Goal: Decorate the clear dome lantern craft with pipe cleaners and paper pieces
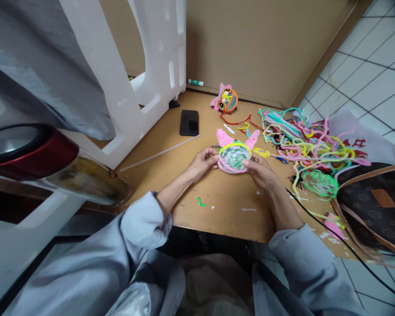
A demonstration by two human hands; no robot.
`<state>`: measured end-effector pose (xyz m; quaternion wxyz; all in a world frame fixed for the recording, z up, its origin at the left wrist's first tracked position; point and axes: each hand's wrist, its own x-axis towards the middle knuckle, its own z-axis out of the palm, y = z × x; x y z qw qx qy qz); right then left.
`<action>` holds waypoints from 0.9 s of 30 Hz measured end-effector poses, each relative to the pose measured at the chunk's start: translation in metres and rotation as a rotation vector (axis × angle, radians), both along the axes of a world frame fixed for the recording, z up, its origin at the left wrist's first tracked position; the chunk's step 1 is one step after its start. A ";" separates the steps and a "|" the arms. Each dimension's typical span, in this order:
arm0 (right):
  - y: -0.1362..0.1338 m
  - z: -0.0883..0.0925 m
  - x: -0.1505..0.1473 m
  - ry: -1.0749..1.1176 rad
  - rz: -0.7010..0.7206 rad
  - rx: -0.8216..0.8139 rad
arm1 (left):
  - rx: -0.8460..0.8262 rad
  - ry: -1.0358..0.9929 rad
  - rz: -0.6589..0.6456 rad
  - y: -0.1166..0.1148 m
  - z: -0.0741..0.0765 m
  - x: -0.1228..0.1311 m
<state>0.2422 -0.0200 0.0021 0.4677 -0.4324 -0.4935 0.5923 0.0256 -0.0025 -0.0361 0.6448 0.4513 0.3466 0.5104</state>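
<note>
Between my two hands is a round clear craft ball point(234, 157) with green and whitish streaks inside, a yellow band over its top and a pink band round its lower edge. Two fuzzy pink ears point(224, 138) stick up from it. My left hand point(205, 162) pinches its left rim. My right hand point(258, 170) grips the right side, thumb on the front face. Just behind the right fingers lies a yellow-handled tool point(261, 152), partly hidden; its kind is unclear, though a black cord runs off to the right.
Tangled colourful pipe cleaners point(303, 136) lie at the right, beside a green-streaked ball point(321, 184) and a brown handbag point(375, 206). A decorated ball with orange bands point(229, 100) sits at the back. A phone point(189, 123) and a glue stick point(158, 153) rest left; a bottle point(92, 186) stands nearer.
</note>
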 end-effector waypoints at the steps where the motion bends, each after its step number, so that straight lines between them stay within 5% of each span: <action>1: 0.000 0.000 0.000 0.008 -0.005 -0.017 | 0.031 0.004 0.000 0.001 0.000 0.000; 7: 0.000 -0.002 0.003 0.008 -0.044 -0.070 | 0.185 0.038 0.002 -0.001 0.004 0.000; 15: 0.003 -0.001 0.008 0.012 -0.086 -0.075 | 0.138 0.030 -0.120 0.000 0.008 -0.003; 27: -0.003 0.002 -0.007 -0.011 -0.059 0.075 | 0.152 0.192 0.038 0.003 0.003 -0.008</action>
